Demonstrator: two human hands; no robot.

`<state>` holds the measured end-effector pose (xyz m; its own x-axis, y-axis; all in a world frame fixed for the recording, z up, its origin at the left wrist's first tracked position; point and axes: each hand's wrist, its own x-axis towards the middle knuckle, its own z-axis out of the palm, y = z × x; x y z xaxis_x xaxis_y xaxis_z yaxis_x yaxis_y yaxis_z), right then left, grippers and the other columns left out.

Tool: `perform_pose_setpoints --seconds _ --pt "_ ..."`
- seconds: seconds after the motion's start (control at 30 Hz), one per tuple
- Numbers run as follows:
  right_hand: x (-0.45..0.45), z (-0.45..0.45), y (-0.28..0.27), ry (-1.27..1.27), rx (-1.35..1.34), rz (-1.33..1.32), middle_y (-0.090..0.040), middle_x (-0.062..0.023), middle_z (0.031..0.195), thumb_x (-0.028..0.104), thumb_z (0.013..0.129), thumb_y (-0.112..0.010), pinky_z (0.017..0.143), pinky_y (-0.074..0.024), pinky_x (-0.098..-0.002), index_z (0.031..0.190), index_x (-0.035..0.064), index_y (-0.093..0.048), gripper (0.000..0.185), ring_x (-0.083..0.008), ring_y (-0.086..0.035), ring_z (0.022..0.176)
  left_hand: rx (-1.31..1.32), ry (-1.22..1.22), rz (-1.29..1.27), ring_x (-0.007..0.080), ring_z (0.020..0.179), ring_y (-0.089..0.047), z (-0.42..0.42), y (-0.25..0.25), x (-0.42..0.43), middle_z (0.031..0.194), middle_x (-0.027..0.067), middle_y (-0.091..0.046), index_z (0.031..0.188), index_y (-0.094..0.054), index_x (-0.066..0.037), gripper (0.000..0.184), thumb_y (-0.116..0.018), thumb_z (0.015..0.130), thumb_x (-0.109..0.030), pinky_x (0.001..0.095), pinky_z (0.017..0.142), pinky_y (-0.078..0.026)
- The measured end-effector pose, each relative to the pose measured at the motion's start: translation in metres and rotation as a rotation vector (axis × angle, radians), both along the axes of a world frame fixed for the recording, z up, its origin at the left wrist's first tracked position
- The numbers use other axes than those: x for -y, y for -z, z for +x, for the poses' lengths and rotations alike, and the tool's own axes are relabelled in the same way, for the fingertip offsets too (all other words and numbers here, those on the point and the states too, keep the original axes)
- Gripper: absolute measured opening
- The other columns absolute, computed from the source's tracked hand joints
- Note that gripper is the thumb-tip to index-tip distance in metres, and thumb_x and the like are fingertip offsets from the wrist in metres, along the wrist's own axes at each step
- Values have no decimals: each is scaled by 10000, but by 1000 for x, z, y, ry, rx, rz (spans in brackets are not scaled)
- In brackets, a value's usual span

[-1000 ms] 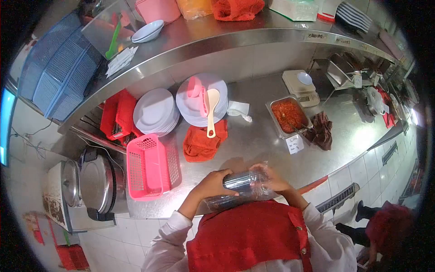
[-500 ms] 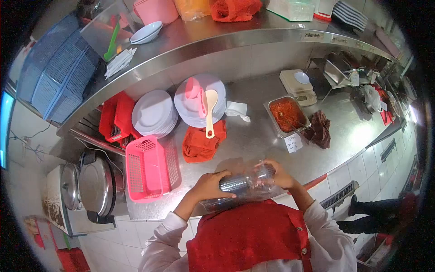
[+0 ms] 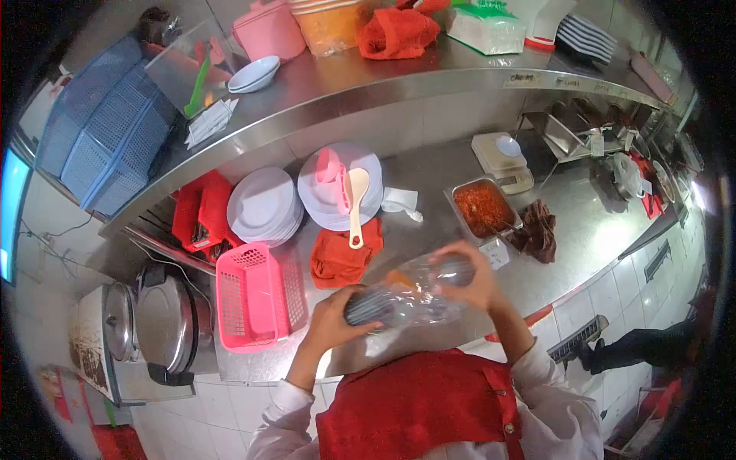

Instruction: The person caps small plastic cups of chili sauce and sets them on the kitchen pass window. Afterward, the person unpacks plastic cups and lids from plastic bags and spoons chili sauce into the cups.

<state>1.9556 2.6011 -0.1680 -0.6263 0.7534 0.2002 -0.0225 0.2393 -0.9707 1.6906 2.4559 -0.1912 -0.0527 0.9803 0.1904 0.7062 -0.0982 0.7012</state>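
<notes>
My left hand [image 3: 331, 323] is wrapped round a dark, ribbed, cylinder-shaped stack [image 3: 366, 307] in clear plastic; I cannot tell what the stacked pieces are. A crinkled clear plastic bag [image 3: 418, 299] stretches between my hands above the counter's front edge. My right hand [image 3: 474, 277] grips the other end of the bag, fingers curled round a smaller dark part [image 3: 455, 270] inside or behind the plastic. Just beyond the bag lies a folded red cloth [image 3: 345, 257], with a cream rice paddle [image 3: 356, 203] resting partly over it.
A pink basket [image 3: 249, 337] stands left, near stacked white plates [image 3: 261, 199]. A steel tray of red sauce [image 3: 484, 207], a brown cloth [image 3: 538, 234] and a scale [image 3: 502, 162] are right. An overhead shelf [image 3: 345, 88] spans the back. A person's leg [image 3: 636, 349] shows at right.
Both hands have shifted, the right one upward over the counter and the left slightly left. The bag is now stretched and lifted between them, and the view has tilted slightly.
</notes>
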Motion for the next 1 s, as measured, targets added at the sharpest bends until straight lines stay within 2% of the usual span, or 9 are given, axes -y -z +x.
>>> perform_pose_setpoints --seconds 0.1,0.2,0.37,0.53,0.73,0.83,0.9,0.97,1.0 --pt "-4 2 -52 167 -353 -274 -620 -115 1153 122 637 -848 848 -537 -340 1157 83 -561 595 -220 -646 991 81 -118 56 280 996 -628 -25 9 15 1115 153 -621 1187 -522 -49 720 -878 610 -290 392 847 -500" --pt "-14 9 -71 184 -506 -210 -607 -128 1171 123 628 -853 803 -564 -339 1180 83 -538 637 -244 -656 993 276 -393 237 261 1229 -467 -55 50 31 1360 179 -430 1360 -329 -6 904 -853 643 -173 412 984 -419" --pt "-4 0 -70 239 -265 102 -583 -121 1180 52 621 -864 825 -547 -320 1174 58 -506 659 -249 -641 1027 398 -986 524 297 1283 -387 -79 110 12 1405 201 -351 1415 -222 18 933 -818 710 -110 402 1088 -298" --pt "19 -17 -89 209 -87 243 -556 -126 1205 54 600 -880 869 -517 -321 1181 35 -484 705 -221 -618 1072 505 -941 510 305 1316 -336 -83 115 7 1441 231 -279 1448 -112 14 1035 -827 714 -128 400 1113 -249" --pt "24 -24 -81 219 -59 361 -563 -128 1137 195 614 -890 916 -461 -361 1152 42 -529 666 -266 -579 1067 38 -1024 661 322 1340 -278 -44 57 12 1443 221 -251 1431 -122 -2 1042 -842 701 -184 459 1108 -235" --pt "27 -27 -77 182 -29 351 -562 -134 1132 210 611 -889 931 -444 -377 1145 53 -537 658 -290 -559 1081 20 -1079 736 320 1341 -267 -32 36 18 1428 200 -281 1414 -148 -10 968 -813 735 -189 466 1106 -231" --pt "28 -30 -71 142 40 429 -536 -106 1143 132 602 -903 902 -482 -326 1177 55 -506 703 -197 -573 1079 158 -1126 793 287 1288 -318 -20 29 24 1353 163 -317 1368 -263 -14 819 -781 767 -217 432 1089 -251" --pt "37 -44 -56 204 1 385 -544 -125 1143 176 611 -893 898 -469 -355 1170 58 -520 683 -242 -572 1049 578 -846 652 232 1129 -473 17 16 24 1119 95 -506 1242 -449 -10 528 -717 825 -195 383 971 -368" --pt "42 -53 -47 272 -37 344 -551 -143 1143 219 619 -884 894 -457 -383 1164 61 -535 665 -287 -570 1019 555 -552 433 195 975 -556 22 18 20 947 60 -585 1115 -548 -10 323 -626 904 -243 344 876 -416"
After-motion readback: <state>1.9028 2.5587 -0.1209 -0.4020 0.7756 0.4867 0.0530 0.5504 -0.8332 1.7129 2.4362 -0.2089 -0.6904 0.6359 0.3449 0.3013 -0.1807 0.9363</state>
